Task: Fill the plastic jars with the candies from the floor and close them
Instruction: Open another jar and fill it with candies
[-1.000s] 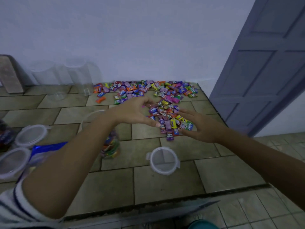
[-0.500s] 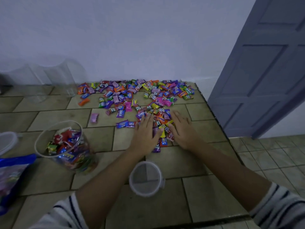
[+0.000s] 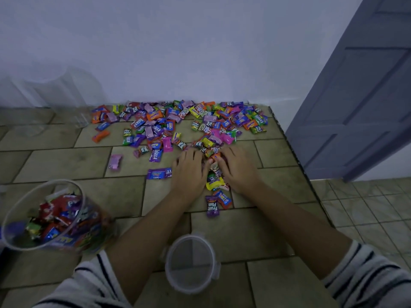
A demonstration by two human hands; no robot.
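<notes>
Both hands lie palm-down on the tiled floor point(image 3: 66, 161), at the near edge of a wide spread of wrapped candies point(image 3: 178, 123) that reaches back to the white wall point(image 3: 178, 52). The left hand point(image 3: 189, 172) and the right hand point(image 3: 239, 170) sit side by side, thumbs almost touching, with a small heap of candies bunched between them. Each grip is apart: the fingers reach forward, lightly spread, and press on wrappers without closing round any of them.

A long purple wrapper point(image 3: 159, 173) touches the outer edge of the left hand. A purple Fruit Plus candy point(image 3: 212, 205) lies between the forearms, just behind the wrists. A pink candy point(image 3: 115, 161) lies alone to the left of the spread.

Near the left forearm stands a clear plastic jar point(image 3: 93, 225), its top open, partly filled with mixed candies. A round clear lid point(image 3: 191, 263) lies flat on the floor between the two forearms, apart from the jar. Faint clear empty jars point(image 3: 62, 94) stand against the wall at the far left; their number is hard to tell. A grey-blue door point(image 3: 367, 96) stands at the right. Striped sleeves point(image 3: 367, 274) cover the upper forearms.
</notes>
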